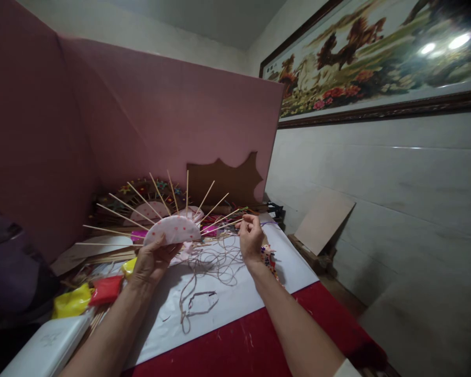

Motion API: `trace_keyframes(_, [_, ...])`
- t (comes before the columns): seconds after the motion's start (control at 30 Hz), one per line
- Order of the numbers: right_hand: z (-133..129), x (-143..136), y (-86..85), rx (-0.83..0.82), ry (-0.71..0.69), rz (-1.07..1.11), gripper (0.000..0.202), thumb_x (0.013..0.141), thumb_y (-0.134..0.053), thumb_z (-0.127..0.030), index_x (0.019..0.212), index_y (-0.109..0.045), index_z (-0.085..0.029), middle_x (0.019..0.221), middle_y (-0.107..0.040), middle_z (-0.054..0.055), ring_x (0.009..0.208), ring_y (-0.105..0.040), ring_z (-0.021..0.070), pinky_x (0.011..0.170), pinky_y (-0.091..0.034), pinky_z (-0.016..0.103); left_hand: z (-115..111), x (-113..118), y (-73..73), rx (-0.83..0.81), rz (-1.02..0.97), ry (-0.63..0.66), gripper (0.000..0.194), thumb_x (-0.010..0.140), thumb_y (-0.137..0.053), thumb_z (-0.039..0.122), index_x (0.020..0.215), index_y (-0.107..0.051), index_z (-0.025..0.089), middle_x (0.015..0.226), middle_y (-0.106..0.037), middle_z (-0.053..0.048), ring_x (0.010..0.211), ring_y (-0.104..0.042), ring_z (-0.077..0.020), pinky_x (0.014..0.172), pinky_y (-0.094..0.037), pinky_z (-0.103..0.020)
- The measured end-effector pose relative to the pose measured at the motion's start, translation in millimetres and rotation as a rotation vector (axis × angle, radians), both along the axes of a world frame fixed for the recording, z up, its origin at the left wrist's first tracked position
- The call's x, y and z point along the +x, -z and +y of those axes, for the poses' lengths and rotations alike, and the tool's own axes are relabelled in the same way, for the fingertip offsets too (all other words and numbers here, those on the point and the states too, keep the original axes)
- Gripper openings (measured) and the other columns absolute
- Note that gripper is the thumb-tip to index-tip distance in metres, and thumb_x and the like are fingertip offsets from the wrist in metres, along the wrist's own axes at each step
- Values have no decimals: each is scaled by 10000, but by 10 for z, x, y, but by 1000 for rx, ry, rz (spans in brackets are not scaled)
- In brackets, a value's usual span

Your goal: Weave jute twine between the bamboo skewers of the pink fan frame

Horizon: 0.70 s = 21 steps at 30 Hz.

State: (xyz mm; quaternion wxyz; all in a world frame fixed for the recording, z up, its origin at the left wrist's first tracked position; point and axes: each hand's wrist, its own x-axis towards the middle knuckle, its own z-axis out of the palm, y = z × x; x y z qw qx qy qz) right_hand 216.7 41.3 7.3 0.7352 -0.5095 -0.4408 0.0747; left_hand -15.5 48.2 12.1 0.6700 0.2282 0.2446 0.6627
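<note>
My left hand (153, 260) grips the lower edge of a white half-round cloth-covered piece (175, 229) with red dots. Thin wooden sticks (187, 192) fan out from its curved rim. At the fan's right end, my right hand (250, 235) is closed, thumb and fingers pinched by the tip of the lowest stick; whether they hold the stick or a thin strand there is hard to make out. Below the hands, a loose tangle of brown cord (215, 262) lies on a white sheet (235, 314).
Behind stands a finished-looking fan (141, 191) with colourful decorations, before a pink partition (172, 115). A brown cut-out board (227, 180) leans there. Red (105, 289) and yellow packets (73, 302) and a white box (45, 348) lie left. Red cloth (227, 351) covers the near table edge.
</note>
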Motion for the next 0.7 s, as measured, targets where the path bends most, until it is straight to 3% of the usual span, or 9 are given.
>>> trace_keyframes(0.37, [7,-2,13,2,30,31,165,788,-502,-311,876,-447,-182,610,-632,11,506,-562,140,518,-419,249,-11,5,3,-5,-13,-7,198,726,-533,41,846,-642,156,785,-714,-85,741,-681,-230,717,-571,-407])
trace_keyframes(0.7, [4,-10,15,0,52,12,149,778,-515,-269,856,-412,-196,629,-648,14,495,-559,137,531,-413,250,-29,31,-25,-9,0,-12,182,707,-545,35,807,-637,157,774,-712,-84,739,-680,-236,711,-571,-412])
